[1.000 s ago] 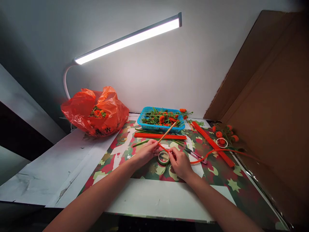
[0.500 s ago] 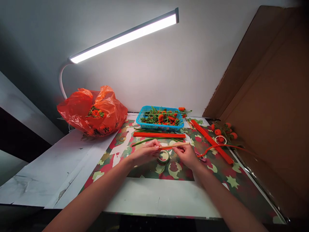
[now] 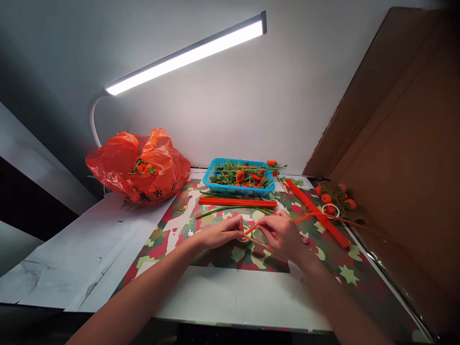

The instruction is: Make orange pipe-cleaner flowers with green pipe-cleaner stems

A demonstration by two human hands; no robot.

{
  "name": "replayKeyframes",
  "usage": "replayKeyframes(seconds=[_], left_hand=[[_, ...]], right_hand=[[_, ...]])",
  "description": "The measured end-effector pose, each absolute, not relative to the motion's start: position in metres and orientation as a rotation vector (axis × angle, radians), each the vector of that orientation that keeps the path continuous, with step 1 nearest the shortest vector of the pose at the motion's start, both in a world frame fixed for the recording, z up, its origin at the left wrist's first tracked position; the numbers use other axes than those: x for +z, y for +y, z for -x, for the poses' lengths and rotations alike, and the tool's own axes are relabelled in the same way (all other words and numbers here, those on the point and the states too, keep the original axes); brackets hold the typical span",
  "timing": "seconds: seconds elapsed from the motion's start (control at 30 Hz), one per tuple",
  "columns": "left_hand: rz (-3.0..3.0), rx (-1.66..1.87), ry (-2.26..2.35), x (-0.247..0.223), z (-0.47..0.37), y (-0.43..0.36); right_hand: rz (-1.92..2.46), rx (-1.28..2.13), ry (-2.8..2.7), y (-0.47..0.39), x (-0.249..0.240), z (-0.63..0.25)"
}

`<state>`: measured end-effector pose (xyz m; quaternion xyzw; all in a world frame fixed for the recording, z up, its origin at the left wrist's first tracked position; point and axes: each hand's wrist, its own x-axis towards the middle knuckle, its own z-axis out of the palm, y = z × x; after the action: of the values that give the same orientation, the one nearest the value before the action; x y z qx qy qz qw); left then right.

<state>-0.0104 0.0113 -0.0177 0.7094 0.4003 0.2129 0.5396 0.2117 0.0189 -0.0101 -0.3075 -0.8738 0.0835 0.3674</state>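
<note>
Pale tabletop (image 3: pixel 53 258) lay under a patterned cover (image 3: pixel 215 258). Above it, the left hand (image 3: pixel 223 231) pinched a thin stick (image 3: pixel 260 244); the right hand (image 3: pixel 281 232) had its fingertips clamped on an orange cord (image 3: pixel 252 229) between both hands.

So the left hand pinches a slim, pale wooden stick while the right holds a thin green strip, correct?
Not quite: the head view shows the right hand holding a thin orange strip, not a green one. The left hand does pinch the slim, pale wooden stick.

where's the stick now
In the head view, the stick is below and right of centre, one end in the left hand, nearer than the basket.
</note>
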Motion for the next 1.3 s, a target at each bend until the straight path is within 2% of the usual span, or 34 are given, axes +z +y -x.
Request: replayKeyframes(seconds=[0.23,0.37,0.53,0.9,1.1,1.3], left_hand=[[-2.017,0.497,1.254,-0.016,-0.001,0.003],[-2.018,0.649,1.389,-0.025,-0.007,0.001],[-1.936,0.899,1.316,-0.037,-0.010,0.001],[-1.588,1.087,1.225,-0.038,-0.015,0.001],[-1.367,1.127,1.176,-0.036,-0.017,0.002],[-1.279,1.261,1.166,-0.029,-0.018,0.000]], right_hand=[[0.681,-0.072,-2.256,0.013,-0.017,-0.199],[0.704,-0.123,-2.221,0.009,-0.019,-0.194],[0.716,-0.073,-2.209,0.005,-0.022,-0.188],[0.663,-0.082,-2.209,0.006,-0.033,-0.183],[0.681,0.025,-2.172,0.001,-0.036,-0.178],[1.038,0.437,-2.084,-0.002,-0.034,-0.178]])
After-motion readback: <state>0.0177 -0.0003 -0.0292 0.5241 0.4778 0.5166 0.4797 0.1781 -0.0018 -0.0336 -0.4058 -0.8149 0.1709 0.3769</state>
